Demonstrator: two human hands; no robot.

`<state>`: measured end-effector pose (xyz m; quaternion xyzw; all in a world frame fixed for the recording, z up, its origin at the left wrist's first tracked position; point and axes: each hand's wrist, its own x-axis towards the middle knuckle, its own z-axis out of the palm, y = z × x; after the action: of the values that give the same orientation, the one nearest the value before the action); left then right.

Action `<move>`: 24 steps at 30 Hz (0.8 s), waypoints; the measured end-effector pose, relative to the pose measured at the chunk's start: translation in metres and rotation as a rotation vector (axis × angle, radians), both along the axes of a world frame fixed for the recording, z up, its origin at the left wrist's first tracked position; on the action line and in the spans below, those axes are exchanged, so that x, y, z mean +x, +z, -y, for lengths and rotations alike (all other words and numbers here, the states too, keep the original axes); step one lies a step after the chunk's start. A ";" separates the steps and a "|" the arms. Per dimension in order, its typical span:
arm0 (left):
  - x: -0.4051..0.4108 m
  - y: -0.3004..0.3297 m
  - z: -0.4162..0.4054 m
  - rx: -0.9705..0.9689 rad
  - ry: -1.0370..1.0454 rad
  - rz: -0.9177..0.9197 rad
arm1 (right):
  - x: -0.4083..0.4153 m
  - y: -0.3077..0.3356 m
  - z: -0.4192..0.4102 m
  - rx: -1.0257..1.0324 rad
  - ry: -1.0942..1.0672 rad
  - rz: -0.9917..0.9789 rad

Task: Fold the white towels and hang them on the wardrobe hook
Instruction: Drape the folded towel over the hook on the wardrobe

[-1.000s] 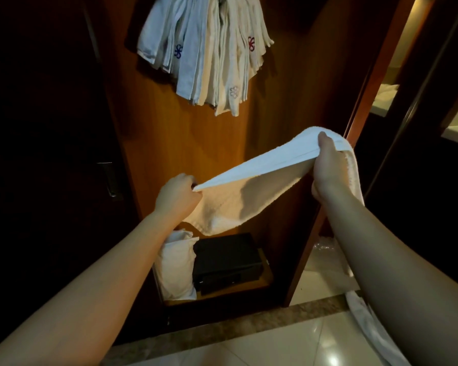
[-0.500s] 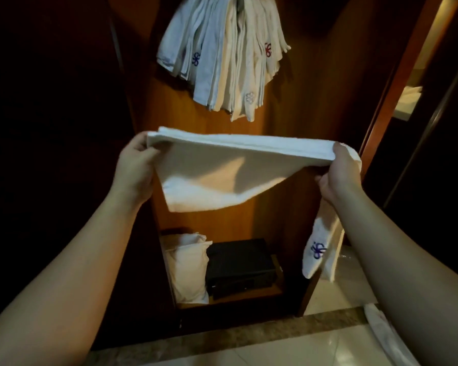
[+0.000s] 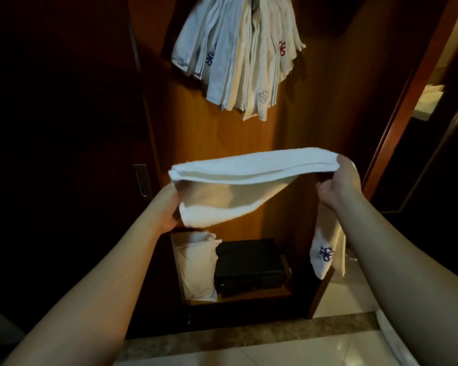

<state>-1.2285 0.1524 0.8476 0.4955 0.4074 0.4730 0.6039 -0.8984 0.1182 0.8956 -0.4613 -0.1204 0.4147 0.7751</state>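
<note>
I hold a white towel [image 3: 249, 171] stretched level in front of the open wardrobe, folded over along its top edge. My left hand [image 3: 167, 208] grips its left end from below, partly hidden behind the drooping cloth. My right hand [image 3: 340, 184] grips the right end, and a tail with a blue emblem [image 3: 325, 253] hangs under it. Several folded white towels [image 3: 238, 56] hang bunched from the hook [image 3: 255, 5] at the top of the wardrobe, some with blue or red emblems.
On the low shelf [image 3: 254, 297] stand a white bag [image 3: 198, 268] and a black box [image 3: 249, 265]. A dark door with a metal handle [image 3: 142, 180] is on the left. More white cloth [image 3: 397, 339] lies on the tiled floor at lower right.
My left hand swung out to the left and then dropped lower, pulling the towel out flat. The towel's end with the blue emblem now hangs below my right hand.
</note>
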 end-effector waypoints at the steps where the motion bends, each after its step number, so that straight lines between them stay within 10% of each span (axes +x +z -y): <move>1: 0.000 -0.002 0.000 -0.022 0.011 -0.067 | 0.002 -0.001 0.000 -0.001 -0.004 0.011; 12: -0.015 -0.004 0.011 0.025 -0.041 0.353 | 0.019 -0.028 0.006 -0.022 -0.002 -0.045; 19: -0.003 -0.007 0.017 0.076 0.170 0.122 | 0.011 -0.021 0.011 0.129 0.080 -0.190; 24: -0.010 -0.013 0.015 -0.063 0.240 0.549 | 0.007 -0.011 0.013 0.095 0.056 -0.182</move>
<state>-1.2382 0.1370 0.8346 0.2785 0.2990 0.6445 0.6463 -0.8916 0.1053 0.8847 -0.3812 -0.0819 0.4701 0.7918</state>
